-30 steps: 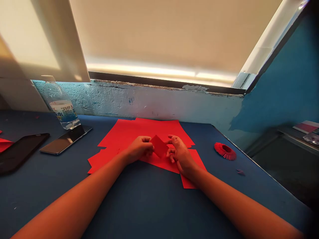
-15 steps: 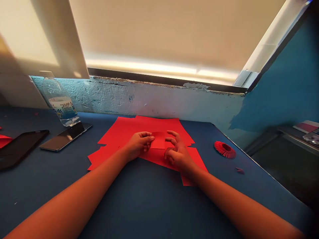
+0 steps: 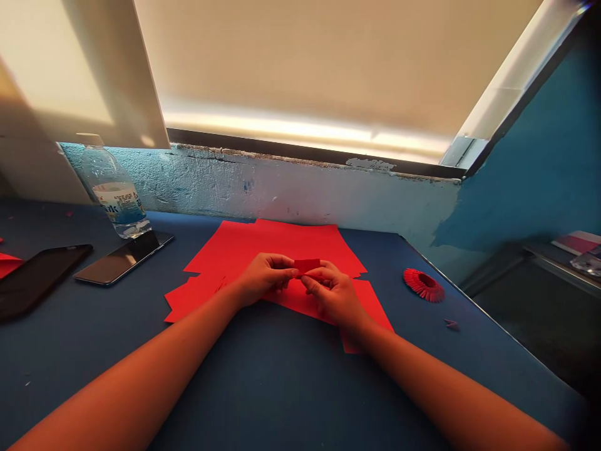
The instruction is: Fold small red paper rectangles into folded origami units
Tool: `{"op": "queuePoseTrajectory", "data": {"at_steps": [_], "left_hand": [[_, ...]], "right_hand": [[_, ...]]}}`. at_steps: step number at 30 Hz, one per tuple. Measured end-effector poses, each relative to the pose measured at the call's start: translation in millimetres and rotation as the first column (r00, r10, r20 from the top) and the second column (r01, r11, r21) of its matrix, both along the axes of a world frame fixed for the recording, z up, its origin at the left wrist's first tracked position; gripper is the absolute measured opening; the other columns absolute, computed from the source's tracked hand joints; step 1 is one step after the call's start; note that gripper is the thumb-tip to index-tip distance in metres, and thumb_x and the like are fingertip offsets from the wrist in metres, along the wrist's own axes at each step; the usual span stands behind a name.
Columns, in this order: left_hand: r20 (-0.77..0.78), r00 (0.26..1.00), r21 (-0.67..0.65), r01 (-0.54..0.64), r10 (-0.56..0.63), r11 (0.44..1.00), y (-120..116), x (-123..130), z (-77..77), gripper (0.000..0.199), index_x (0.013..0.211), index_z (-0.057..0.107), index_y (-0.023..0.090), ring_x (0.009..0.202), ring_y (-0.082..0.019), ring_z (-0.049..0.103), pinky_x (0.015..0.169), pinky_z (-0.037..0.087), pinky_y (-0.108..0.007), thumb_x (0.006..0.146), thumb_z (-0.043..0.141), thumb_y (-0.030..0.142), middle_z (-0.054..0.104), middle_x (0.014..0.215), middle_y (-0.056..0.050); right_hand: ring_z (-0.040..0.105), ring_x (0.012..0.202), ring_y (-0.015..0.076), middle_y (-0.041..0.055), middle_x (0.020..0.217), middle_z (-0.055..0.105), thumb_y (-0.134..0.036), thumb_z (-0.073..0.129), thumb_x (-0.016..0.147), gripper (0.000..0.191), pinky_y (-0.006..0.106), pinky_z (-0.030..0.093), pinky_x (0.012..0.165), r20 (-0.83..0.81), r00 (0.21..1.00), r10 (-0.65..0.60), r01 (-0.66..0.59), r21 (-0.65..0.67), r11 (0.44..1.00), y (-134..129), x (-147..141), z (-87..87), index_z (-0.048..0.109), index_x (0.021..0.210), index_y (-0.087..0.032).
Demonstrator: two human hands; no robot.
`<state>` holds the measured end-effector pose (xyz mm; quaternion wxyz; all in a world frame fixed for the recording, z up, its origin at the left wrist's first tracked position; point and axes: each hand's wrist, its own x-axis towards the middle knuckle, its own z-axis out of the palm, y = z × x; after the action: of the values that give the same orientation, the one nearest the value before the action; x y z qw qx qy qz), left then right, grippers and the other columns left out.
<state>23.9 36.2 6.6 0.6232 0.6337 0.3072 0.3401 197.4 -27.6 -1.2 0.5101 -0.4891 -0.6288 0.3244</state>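
A small piece of red paper (image 3: 307,265) is held up between both hands, its upper part looking darker and bent. My left hand (image 3: 268,275) pinches its left side between thumb and fingers. From the right, my right hand (image 3: 332,289) grips its lower right part, the thumb near the bottom edge. Several large red sheets (image 3: 282,241) lie overlapping on the blue table under and behind the hands. The fingertips behind the small paper are partly hidden.
Two dark phones (image 3: 124,258) (image 3: 40,279) and a clear plastic bottle (image 3: 115,188) are at the left. On the right lie a red fringed paper ring (image 3: 423,285) and a small folded piece (image 3: 451,324). A blue wall (image 3: 282,194) rises behind the table (image 3: 263,388).
My right hand has moved in from beside the small paper and closed on it. The paper, flat and upright before, now looks shorter and bent, with a darker face showing.
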Motion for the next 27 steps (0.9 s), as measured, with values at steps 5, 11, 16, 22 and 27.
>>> {"op": "queuePoseTrajectory", "data": {"at_steps": [5, 11, 16, 22, 27], "left_hand": [[0.003, 0.998, 0.059, 0.07, -0.07, 0.996, -0.3, -1.4, -0.5, 0.024, 0.073, 0.065, 0.013, 0.047, -0.007, 0.039, 0.043, 0.028, -0.02, 0.071, 0.067, 0.037, 0.048, 0.053, 0.002], [-0.031, 0.996, 0.111, 0.091, -0.088, 0.99, -3.3, -1.2, 0.8, 0.028, 0.083, 0.069, 0.013, 0.048, -0.008, 0.041, 0.045, 0.03, -0.021, 0.073, 0.065, 0.039, 0.048, 0.054, 0.002], [-0.005, 1.0, 0.036, -0.02, 0.02, 0.999, 0.2, 1.5, -3.4, 0.026, 0.081, 0.065, 0.013, 0.048, -0.008, 0.044, 0.044, 0.035, -0.02, 0.072, 0.066, 0.037, 0.052, 0.057, 0.001], [0.101, 0.993, -0.054, -0.06, 0.065, 0.997, 4.6, 2.1, -7.0, 0.025, 0.079, 0.06, 0.014, 0.053, -0.01, 0.052, 0.046, 0.042, -0.021, 0.073, 0.066, 0.037, 0.054, 0.066, -0.001], [0.015, 0.994, 0.013, -0.11, 0.11, 0.994, 3.2, 4.0, -7.4, 0.039, 0.101, 0.058, 0.014, 0.048, -0.007, 0.048, 0.043, 0.04, -0.02, 0.072, 0.067, 0.038, 0.058, 0.074, -0.003]], "right_hand": [[0.059, 0.081, 0.0215, 0.0065, 0.105, 0.059, -0.042, 0.063, 0.076, 0.019, 0.031, 0.046, 0.055, -0.031, 1.0, -0.004, 0.004, -0.001, 1.0, -1.2, 0.5, 0.6, 0.069, 0.077, -0.024], [0.06, 0.081, 0.021, 0.0062, 0.091, 0.063, -0.044, 0.061, 0.077, 0.023, 0.027, 0.046, 0.052, -0.026, 0.999, -0.034, 0.034, -0.007, 0.999, 0.7, 0.9, -3.4, 0.064, 0.082, -0.022], [0.059, 0.085, 0.0212, 0.0063, 0.092, 0.06, -0.044, 0.06, 0.077, 0.025, 0.027, 0.047, 0.056, -0.004, 0.999, -0.054, 0.054, 0.028, 0.998, -0.6, 2.0, -0.9, 0.065, 0.075, -0.02], [0.061, 0.072, 0.017, 0.0047, 0.09, 0.062, -0.041, 0.053, 0.082, 0.023, 0.026, 0.046, 0.055, -0.075, 0.997, -0.03, 0.03, -0.005, 1.0, -1.1, 0.7, -1.2, 0.061, 0.079, -0.02], [0.061, 0.061, 0.0163, -0.0008, 0.072, 0.063, -0.033, 0.063, 0.075, 0.036, 0.026, 0.045, 0.053, -0.153, 0.986, -0.07, 0.058, -0.082, 0.995, 6.1, 1.7, -9.8, 0.045, 0.104, -0.022]]}}
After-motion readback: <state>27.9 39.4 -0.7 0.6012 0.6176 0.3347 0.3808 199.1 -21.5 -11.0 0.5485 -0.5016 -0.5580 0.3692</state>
